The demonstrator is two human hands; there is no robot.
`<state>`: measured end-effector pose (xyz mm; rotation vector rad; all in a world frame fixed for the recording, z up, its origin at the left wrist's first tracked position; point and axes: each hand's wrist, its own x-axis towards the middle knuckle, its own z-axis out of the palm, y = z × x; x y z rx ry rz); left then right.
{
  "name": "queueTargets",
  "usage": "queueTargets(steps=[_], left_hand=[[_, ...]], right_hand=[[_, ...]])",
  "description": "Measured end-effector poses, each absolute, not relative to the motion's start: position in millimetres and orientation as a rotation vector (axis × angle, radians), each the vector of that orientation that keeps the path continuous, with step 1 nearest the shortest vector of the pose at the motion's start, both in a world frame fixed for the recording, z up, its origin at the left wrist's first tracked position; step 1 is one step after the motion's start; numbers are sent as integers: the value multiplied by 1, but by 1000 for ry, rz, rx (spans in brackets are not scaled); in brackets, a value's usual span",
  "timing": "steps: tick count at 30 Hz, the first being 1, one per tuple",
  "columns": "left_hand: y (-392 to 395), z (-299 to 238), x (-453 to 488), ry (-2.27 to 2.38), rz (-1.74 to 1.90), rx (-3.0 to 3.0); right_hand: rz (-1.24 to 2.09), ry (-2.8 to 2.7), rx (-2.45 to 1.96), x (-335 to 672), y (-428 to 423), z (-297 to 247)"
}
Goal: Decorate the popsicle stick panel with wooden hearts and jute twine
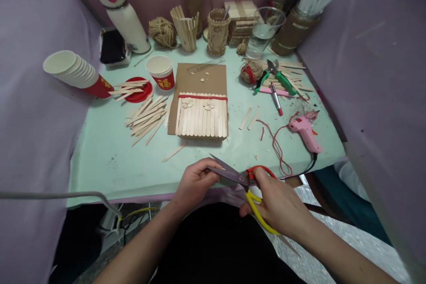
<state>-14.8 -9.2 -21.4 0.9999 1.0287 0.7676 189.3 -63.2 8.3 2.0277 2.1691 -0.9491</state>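
My right hand (278, 199) grips a pair of scissors (241, 179) with one red and one yellow handle loop. Their dark blades are spread and point left. Between its thumb and fingers, my left hand (199, 179) pinches a small pale wooden piece (222, 168), mostly hidden, at the lower blade. A thin pale stick (289, 245) pokes out below my right hand; whether that hand holds it I cannot tell. Beyond the hands, a box front of craft sticks (203, 120) with petal shapes and a red cord band lies against brown cardboard (216, 80) bearing several small wooden chips.
Loose craft sticks (148, 117) and paper cups (80, 73) occupy the left side. At right are a pink glue gun (306, 132), red yarn (276, 144), a marker (276, 99) and green pruners (281, 80). Behind stand a water cup (261, 40), a bottle (128, 26) and twine (163, 32).
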Motion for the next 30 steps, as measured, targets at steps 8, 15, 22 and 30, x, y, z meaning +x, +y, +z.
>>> queueTargets(steps=[8,15,22,30], left_hand=[[-8,-21,-14,1026,764,1022],[-4,-16,-15,1076,699,1020],[-3,-15,-13,1090,718,957],[-3,-12,-15,1060,736,1142]], right_hand=[[-827,2167,2003,189,-68,5],[-991,2063,2027,195,-62,7],[-1084,2058,2066,194,-59,10],[-1041,2154,2034,195,-62,7]])
